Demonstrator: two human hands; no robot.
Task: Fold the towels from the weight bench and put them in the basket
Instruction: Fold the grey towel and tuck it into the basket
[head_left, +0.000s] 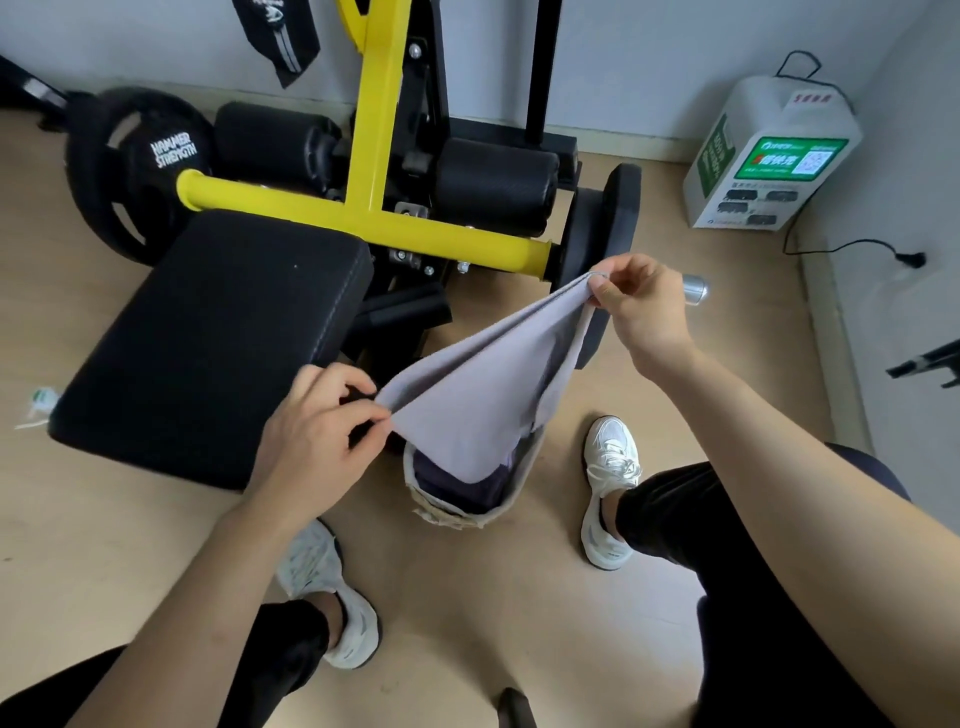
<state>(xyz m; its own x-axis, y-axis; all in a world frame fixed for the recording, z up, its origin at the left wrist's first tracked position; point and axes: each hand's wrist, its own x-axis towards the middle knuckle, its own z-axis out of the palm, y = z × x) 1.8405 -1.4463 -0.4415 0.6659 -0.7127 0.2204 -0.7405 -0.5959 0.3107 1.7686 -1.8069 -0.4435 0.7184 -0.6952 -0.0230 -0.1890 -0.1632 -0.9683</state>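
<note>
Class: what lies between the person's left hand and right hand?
The grey towel, pinched by the left hand and right hand, dipping into the basket; head view.

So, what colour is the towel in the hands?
Plain pale lilac-grey towel, seen in the head view.

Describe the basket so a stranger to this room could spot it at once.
Start at the black bench pad by the yellow frame. On the floor just right of it, between two white shoes, sits the basket. It alone is a beige soft-sided tub, with the grey towel hanging over it.
</note>
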